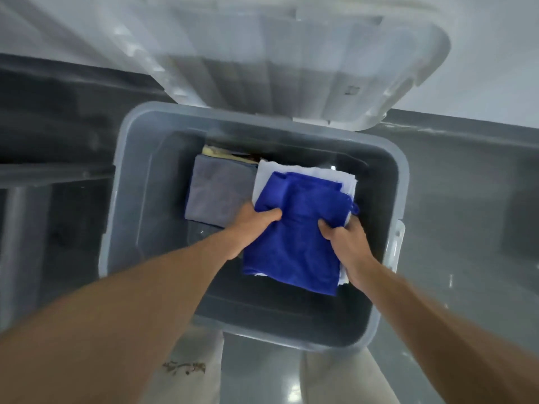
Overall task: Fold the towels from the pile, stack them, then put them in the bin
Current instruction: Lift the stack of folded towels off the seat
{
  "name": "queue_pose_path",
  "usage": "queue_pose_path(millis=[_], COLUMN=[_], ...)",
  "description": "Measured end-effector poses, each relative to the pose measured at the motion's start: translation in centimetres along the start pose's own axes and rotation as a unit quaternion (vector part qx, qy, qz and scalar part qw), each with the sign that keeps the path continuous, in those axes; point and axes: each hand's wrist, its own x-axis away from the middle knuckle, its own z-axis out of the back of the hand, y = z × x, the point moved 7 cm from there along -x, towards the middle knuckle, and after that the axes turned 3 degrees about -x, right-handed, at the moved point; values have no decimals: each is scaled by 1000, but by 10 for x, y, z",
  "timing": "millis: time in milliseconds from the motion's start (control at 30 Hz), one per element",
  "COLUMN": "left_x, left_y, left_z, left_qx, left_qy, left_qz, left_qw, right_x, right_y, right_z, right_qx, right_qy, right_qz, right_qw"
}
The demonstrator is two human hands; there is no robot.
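Observation:
A clear plastic bin [125,199] stands open on the floor below me. Both my hands reach into it with a stack of folded towels: a blue towel [294,237] lies on top and white towels [309,173] show beneath it. My left hand [253,225] grips the stack's left side with the thumb on the blue cloth. The right edge is held by my right hand [344,237], thumb on top, fingers underneath. A folded grey towel [215,193] lies in the bin's left part, with a yellowish cloth [215,151] behind it.
The bin's translucent lid [291,53] stands raised behind it, against a pale wall. Glossy grey floor [466,228] surrounds the bin. A dark ledge or shelf edge [58,170] runs along the left. My legs show below the bin.

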Motion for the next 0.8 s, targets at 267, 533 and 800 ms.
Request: queue_pose_path(millis=[267, 533, 800], left_x=[-88, -102, -18], left_y=[-23, -26, 4], left_z=[-27, -41, 8], left_qx=[3, 2, -98], left_qy=[4, -10, -34], left_qz=[0, 9, -13], left_qw=[1000, 1000, 995], right_x=[-87, -105, -14], right_y=[42, 43, -9], right_z=[-5, -1, -20], right_qx=[38, 122, 179], right_qy=[55, 88, 87], right_qz=[-24, -52, -20], right_qw=[997, 987, 980])
